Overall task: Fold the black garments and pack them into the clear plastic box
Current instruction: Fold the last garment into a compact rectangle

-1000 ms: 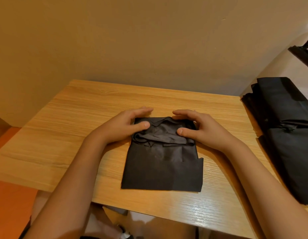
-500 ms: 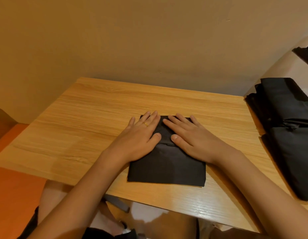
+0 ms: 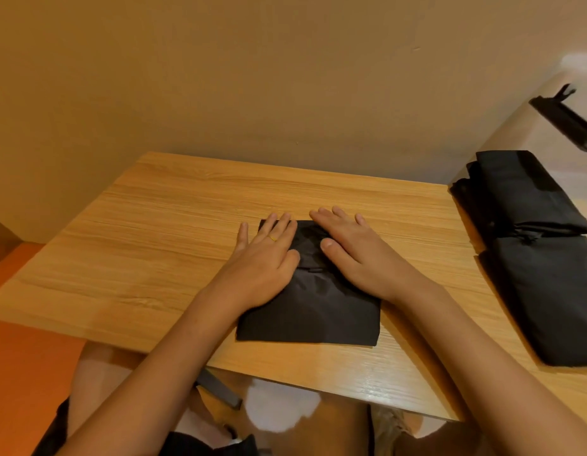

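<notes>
Our left hand point(image 3: 262, 263) and right hand point(image 3: 358, 258) press flat, fingers straight, on the folded garment's point(image 3: 312, 311) far half. Another black stack point(image 3: 542, 284) lies right.

Black cloth on pale wood.
The folded garment point(image 3: 312, 311) near the front edge of the table point(image 3: 173, 232) is plain black, as is the pile point(image 3: 542, 274) at its right edge; the table is honey-coloured with fine grain lines. The ring point(image 3: 272, 238) is gold.

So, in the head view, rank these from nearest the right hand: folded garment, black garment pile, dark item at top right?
1. Folded garment: under the right hand, table centre.
2. Black garment pile: to the right, at the table's edge.
3. Dark item: far upper right, beyond the pile.
</notes>
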Available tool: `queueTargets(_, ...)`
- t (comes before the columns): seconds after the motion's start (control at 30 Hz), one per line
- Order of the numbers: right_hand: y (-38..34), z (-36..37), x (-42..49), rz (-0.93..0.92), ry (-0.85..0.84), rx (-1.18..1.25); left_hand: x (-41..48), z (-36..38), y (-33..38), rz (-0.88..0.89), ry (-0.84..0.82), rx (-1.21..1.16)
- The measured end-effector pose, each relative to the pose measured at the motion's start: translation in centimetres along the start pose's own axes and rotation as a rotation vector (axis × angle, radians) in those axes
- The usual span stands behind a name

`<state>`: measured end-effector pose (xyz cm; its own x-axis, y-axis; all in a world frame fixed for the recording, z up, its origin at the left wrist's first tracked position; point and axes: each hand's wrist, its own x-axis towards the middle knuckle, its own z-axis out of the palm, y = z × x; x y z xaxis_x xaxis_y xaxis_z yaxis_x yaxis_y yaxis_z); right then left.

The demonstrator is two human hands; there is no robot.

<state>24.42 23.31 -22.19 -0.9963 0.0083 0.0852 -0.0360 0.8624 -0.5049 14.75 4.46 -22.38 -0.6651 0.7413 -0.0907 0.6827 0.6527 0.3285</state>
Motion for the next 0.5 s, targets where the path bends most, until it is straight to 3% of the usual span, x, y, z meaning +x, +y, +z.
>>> queueTargets(0.1,0.8,0.8,-0.4,0.044,-0.126,-0.204,-0.1,0.8,-0.1,-0.033,0.003,0.015)
queueTargets(0.27,1.2,0.4,-1.1,0.100,-0.145,-0.257,-0.5,0.8,0.1,-0.074,0.020,0.048)
queueTargets(0.5,0.9,-0.5,-2.1,0.107,-0.021,-0.057,-1.0,0.3,0.5,-0.066,0.067,0.075)
